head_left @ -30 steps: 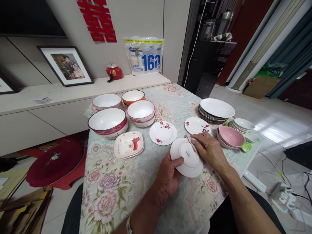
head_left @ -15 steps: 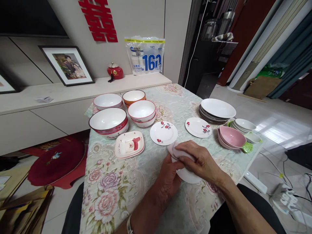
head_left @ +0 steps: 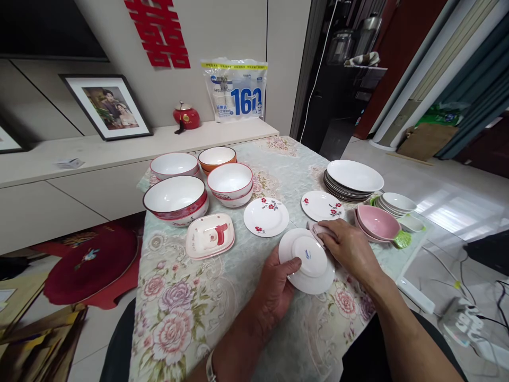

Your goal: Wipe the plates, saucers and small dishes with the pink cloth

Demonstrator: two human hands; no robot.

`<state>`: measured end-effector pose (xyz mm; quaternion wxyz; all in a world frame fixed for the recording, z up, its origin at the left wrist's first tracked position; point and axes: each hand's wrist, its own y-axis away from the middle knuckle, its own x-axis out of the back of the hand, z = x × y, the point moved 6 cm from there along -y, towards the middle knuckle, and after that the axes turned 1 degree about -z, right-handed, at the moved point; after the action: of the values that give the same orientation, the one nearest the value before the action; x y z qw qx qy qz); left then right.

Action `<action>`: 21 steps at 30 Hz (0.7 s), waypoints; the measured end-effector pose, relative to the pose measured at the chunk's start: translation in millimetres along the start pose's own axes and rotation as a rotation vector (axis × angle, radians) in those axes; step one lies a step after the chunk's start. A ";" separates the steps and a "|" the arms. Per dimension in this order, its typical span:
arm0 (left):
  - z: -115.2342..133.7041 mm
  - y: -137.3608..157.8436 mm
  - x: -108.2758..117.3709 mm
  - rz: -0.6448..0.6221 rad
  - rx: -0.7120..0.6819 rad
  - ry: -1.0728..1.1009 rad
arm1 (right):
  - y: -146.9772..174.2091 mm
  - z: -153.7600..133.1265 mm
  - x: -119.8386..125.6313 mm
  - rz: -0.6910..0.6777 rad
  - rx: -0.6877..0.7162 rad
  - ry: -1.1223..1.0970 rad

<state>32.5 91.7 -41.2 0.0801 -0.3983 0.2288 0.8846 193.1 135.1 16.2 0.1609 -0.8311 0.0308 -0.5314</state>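
Observation:
A small white plate point(head_left: 307, 257) is tilted with its underside toward me, a blue maker's mark in the middle. My left hand point(head_left: 276, 284) grips its left edge, the thumb lying across the foot ring. My right hand point(head_left: 348, 244) is closed around a folded pale cloth point(head_left: 318, 229), pressed to the plate's upper right rim. Just beyond lie two flower-patterned plates, one on the left point(head_left: 266, 217) and one on the right point(head_left: 323, 206), both face up on the tablecloth point(head_left: 214, 329).
Several stacked bowls point(head_left: 175, 196) and a rectangular bear dish point(head_left: 210, 236) stand on the left. To the right are stacked large plates point(head_left: 355, 176), pink bowls point(head_left: 378, 223) and small white bowls point(head_left: 398, 202). A low cabinet point(head_left: 131, 159) runs behind the table.
My right hand has moved right with the cloth, from the plate's upper left to its right rim. The plate's underside and mark now show.

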 end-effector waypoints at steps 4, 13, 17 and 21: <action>0.4 1.6 -0.6 0.007 0.010 -0.021 | 5.8 -16.7 26.1 0.333 0.085 -0.050; 0.7 3.9 -1.5 0.046 0.004 -0.008 | 2.1 -16.0 17.1 0.157 -0.001 -0.506; 1.2 3.4 -3.0 0.020 -0.005 0.033 | -0.1 -16.8 -7.4 -0.039 0.072 -0.318; 2.5 2.4 -5.2 -0.015 0.004 0.065 | 2.6 -39.1 -9.5 -0.040 0.235 -0.334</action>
<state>33.6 90.9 -35.1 0.0801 -0.4283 0.2301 0.8702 154.4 125.6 22.2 0.2492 -0.8837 -0.0750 -0.3890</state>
